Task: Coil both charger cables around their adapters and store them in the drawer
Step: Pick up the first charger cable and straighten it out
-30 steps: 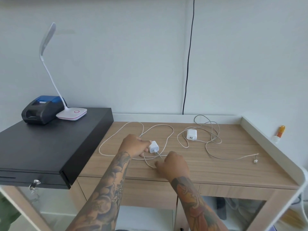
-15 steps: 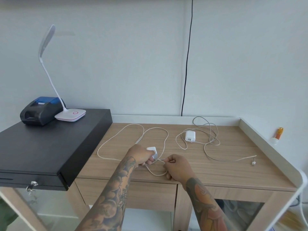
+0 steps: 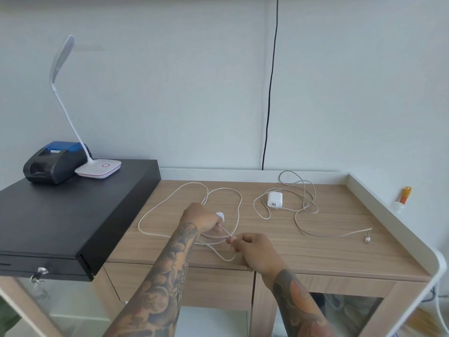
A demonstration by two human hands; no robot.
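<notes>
Left hand [image 3: 200, 218] is curled around a small white adapter [image 3: 220, 215]; only a corner of it shows past the fingers. Right hand [image 3: 252, 249] sits just right of and nearer than the left, thumb and forefinger pinching that adapter's cable [image 3: 187, 188]. A short taut run of cable spans the gap between the two hands. A slack loop hangs below the right hand, near the front edge of the worktop [image 3: 315, 254]. The rest of that cable lies in wide loops beyond and left of the left hand, flat on the wood.

Second adapter [image 3: 274, 200] lies beyond and to the right of the right hand, well apart from both hands, untouched. Its cable [image 3: 303, 205] is piled in loose tangled loops around and right of it, with the tail running out far right and ending in a plug [image 3: 367, 239].

Drawer front [image 3: 218, 285] is directly below the hands under the worktop edge, closed.

Left of the left hand: a black cash drawer box [image 3: 60, 215] sitting on the worktop, keys [image 3: 40, 276] hanging from its front lock. On top of it, at the back, are a small printer [image 3: 52, 161] and a white desk lamp [image 3: 97, 166]. A black cord [image 3: 269, 93] runs down the wall beyond the hands.
</notes>
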